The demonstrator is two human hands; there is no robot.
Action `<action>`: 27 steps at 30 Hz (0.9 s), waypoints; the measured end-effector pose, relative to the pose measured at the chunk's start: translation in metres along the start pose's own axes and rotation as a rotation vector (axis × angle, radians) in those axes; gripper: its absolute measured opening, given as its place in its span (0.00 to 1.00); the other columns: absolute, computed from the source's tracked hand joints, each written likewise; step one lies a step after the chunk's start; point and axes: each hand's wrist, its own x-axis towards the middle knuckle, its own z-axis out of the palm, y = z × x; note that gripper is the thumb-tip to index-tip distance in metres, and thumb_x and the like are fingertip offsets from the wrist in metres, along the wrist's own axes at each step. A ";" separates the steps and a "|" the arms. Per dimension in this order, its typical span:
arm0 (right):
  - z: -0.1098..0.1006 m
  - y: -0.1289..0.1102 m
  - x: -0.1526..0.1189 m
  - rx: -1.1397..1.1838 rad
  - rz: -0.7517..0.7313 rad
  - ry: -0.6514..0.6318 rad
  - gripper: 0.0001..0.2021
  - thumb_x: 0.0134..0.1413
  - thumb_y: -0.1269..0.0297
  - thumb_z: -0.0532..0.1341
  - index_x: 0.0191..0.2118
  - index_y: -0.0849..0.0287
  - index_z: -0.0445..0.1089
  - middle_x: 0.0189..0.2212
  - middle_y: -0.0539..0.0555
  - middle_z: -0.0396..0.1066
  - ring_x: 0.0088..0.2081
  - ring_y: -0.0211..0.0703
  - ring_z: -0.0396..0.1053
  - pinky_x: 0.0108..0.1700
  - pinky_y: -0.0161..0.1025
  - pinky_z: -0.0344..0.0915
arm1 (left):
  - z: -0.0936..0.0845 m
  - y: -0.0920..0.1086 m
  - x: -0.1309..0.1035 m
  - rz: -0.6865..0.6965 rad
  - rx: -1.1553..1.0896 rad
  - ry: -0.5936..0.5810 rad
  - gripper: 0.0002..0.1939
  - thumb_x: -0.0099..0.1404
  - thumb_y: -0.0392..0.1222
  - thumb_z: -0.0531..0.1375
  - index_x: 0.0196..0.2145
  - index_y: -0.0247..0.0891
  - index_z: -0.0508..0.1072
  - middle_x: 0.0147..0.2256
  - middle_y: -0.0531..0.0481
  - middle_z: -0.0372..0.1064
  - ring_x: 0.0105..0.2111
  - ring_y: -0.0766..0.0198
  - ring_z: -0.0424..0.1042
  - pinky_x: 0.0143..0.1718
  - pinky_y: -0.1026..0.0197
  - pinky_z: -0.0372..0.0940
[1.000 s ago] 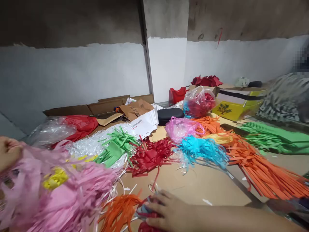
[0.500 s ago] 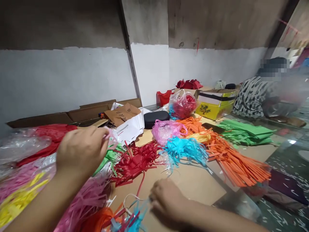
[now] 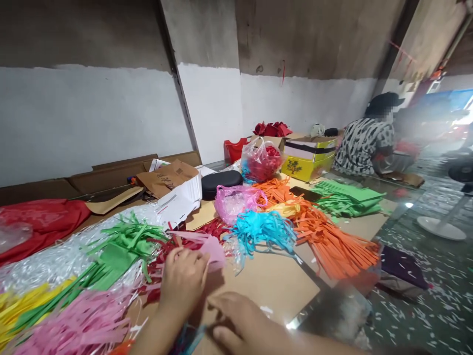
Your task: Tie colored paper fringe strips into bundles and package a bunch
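My left hand [image 3: 185,276] is closed on a piece of fringed pink paper [image 3: 214,252], its flat end sticking out to the right over the brown board. Just right and below, my right hand [image 3: 240,315] hovers with fingers loosely bent and a gap between thumb and forefinger; nothing shows in it. Blue strips [image 3: 190,337] lie low between my wrists, partly hidden by the left arm. Behind my left hand is a heap of red fringed paper [image 3: 162,256]. Fringed green paper [image 3: 121,251] and a pile of pink fringed paper [image 3: 77,323] lie to its left.
Blue [image 3: 262,229], orange [image 3: 340,241] and green fringed paper [image 3: 347,197] lie beyond the brown board [image 3: 273,281]. A pink plastic bag [image 3: 236,202], a black case [image 3: 221,184] and a yellow box [image 3: 308,162] stand behind. A person [image 3: 364,138] sits far right, near a fan [image 3: 453,212].
My left hand has swung right and down from the left side, bringing the pink paper over the board. My right hand has moved slightly left and down. The view has turned right.
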 end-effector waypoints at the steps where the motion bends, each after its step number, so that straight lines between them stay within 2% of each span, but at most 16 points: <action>1: -0.004 -0.003 0.005 0.154 0.025 0.053 0.25 0.53 0.66 0.61 0.59 0.57 0.64 0.55 0.60 0.70 0.54 0.51 0.69 0.55 0.44 0.65 | 0.004 0.005 -0.010 0.016 -0.021 0.011 0.13 0.68 0.35 0.54 0.39 0.41 0.79 0.31 0.50 0.78 0.34 0.58 0.72 0.48 0.50 0.54; 3: -0.003 -0.006 0.013 0.562 0.097 0.100 0.25 0.47 0.69 0.62 0.54 0.60 0.65 0.52 0.60 0.71 0.52 0.52 0.70 0.53 0.46 0.66 | 0.009 0.006 -0.033 0.050 -0.077 0.046 0.14 0.68 0.33 0.53 0.44 0.39 0.78 0.33 0.51 0.79 0.35 0.59 0.74 0.50 0.50 0.54; 5: 0.007 -0.002 0.019 0.969 0.140 0.115 0.26 0.41 0.71 0.64 0.51 0.58 0.66 0.50 0.57 0.73 0.51 0.52 0.71 0.53 0.46 0.66 | 0.012 -0.001 -0.054 0.081 -0.121 0.078 0.15 0.68 0.33 0.53 0.47 0.40 0.76 0.35 0.54 0.80 0.35 0.61 0.75 0.50 0.51 0.54; 7: 0.018 0.005 0.024 1.310 0.154 0.182 0.27 0.36 0.70 0.68 0.48 0.56 0.67 0.49 0.54 0.73 0.52 0.50 0.70 0.55 0.46 0.64 | 0.011 -0.008 -0.068 0.137 -0.132 0.133 0.14 0.68 0.35 0.54 0.47 0.41 0.75 0.35 0.55 0.81 0.34 0.63 0.76 0.47 0.52 0.54; 10: 0.025 0.012 0.035 1.655 0.238 0.282 0.23 0.37 0.57 0.72 0.41 0.58 0.69 0.44 0.55 0.75 0.49 0.48 0.72 0.53 0.44 0.65 | 0.007 -0.007 -0.069 0.210 -0.172 0.159 0.14 0.68 0.35 0.54 0.48 0.40 0.73 0.38 0.53 0.81 0.36 0.64 0.77 0.48 0.53 0.54; 12: 0.018 0.018 0.040 1.741 0.253 0.333 0.23 0.41 0.48 0.70 0.40 0.59 0.70 0.42 0.58 0.75 0.45 0.50 0.73 0.49 0.45 0.68 | 0.007 0.001 -0.064 0.218 -0.237 0.131 0.15 0.69 0.34 0.54 0.51 0.41 0.72 0.41 0.52 0.81 0.39 0.64 0.77 0.52 0.53 0.53; 14: -0.001 0.030 0.036 1.650 0.220 0.441 0.25 0.43 0.44 0.67 0.41 0.59 0.70 0.41 0.59 0.75 0.43 0.52 0.74 0.45 0.47 0.70 | 0.011 0.008 -0.061 0.159 -0.316 0.139 0.16 0.70 0.34 0.52 0.51 0.44 0.73 0.43 0.54 0.80 0.41 0.64 0.77 0.56 0.53 0.50; 16: -0.028 0.048 0.017 1.346 0.285 0.578 0.23 0.46 0.44 0.65 0.41 0.58 0.70 0.37 0.58 0.75 0.38 0.51 0.74 0.41 0.47 0.71 | 0.018 0.011 -0.065 0.130 -0.362 0.155 0.17 0.72 0.34 0.49 0.48 0.45 0.74 0.42 0.54 0.80 0.41 0.65 0.76 0.59 0.53 0.48; 18: -0.055 0.066 -0.012 0.893 0.415 0.680 0.19 0.49 0.46 0.64 0.37 0.58 0.69 0.31 0.56 0.74 0.34 0.50 0.74 0.38 0.46 0.71 | 0.027 0.012 -0.073 0.225 -0.356 0.153 0.16 0.72 0.35 0.49 0.46 0.44 0.75 0.41 0.55 0.81 0.40 0.66 0.76 0.62 0.55 0.44; 20: -0.071 0.076 -0.039 0.653 0.457 0.777 0.16 0.48 0.49 0.66 0.34 0.57 0.69 0.32 0.56 0.74 0.38 0.52 0.73 0.42 0.48 0.70 | 0.035 0.017 -0.081 0.299 -0.344 0.151 0.15 0.72 0.35 0.49 0.45 0.43 0.75 0.39 0.55 0.81 0.39 0.68 0.76 0.64 0.57 0.40; 22: -0.068 0.074 -0.051 0.409 0.349 0.755 0.14 0.47 0.52 0.68 0.35 0.55 0.71 0.39 0.58 0.74 0.44 0.54 0.71 0.50 0.50 0.66 | 0.041 0.028 -0.085 0.198 -0.404 0.240 0.17 0.73 0.36 0.46 0.43 0.42 0.75 0.35 0.54 0.81 0.36 0.67 0.76 0.64 0.56 0.42; 24: -0.046 0.066 -0.046 0.051 0.042 0.497 0.15 0.48 0.55 0.67 0.42 0.54 0.72 0.44 0.59 0.75 0.49 0.55 0.70 0.58 0.53 0.59 | 0.043 0.042 -0.085 0.051 -0.496 0.301 0.19 0.73 0.36 0.44 0.41 0.42 0.75 0.33 0.52 0.80 0.34 0.66 0.76 0.63 0.53 0.46; 25: -0.033 0.061 -0.038 -0.101 -0.119 0.357 0.16 0.48 0.57 0.66 0.45 0.53 0.71 0.45 0.57 0.75 0.50 0.54 0.70 0.61 0.55 0.55 | 0.043 0.048 -0.084 0.019 -0.521 0.285 0.17 0.73 0.35 0.45 0.40 0.42 0.75 0.32 0.53 0.80 0.33 0.65 0.76 0.61 0.53 0.48; 26: -0.020 0.058 -0.028 -0.215 -0.233 0.313 0.13 0.52 0.61 0.63 0.45 0.54 0.71 0.42 0.56 0.77 0.49 0.52 0.71 0.63 0.55 0.50 | 0.041 0.051 -0.082 0.015 -0.523 0.228 0.15 0.71 0.34 0.48 0.41 0.42 0.74 0.34 0.53 0.80 0.33 0.65 0.76 0.60 0.53 0.49; 27: -0.010 0.055 -0.018 -0.283 -0.304 0.341 0.10 0.54 0.65 0.60 0.43 0.54 0.70 0.38 0.53 0.78 0.46 0.48 0.73 0.65 0.54 0.47 | 0.039 0.051 -0.081 0.011 -0.494 0.152 0.14 0.69 0.32 0.50 0.42 0.41 0.73 0.35 0.53 0.80 0.33 0.65 0.76 0.58 0.53 0.51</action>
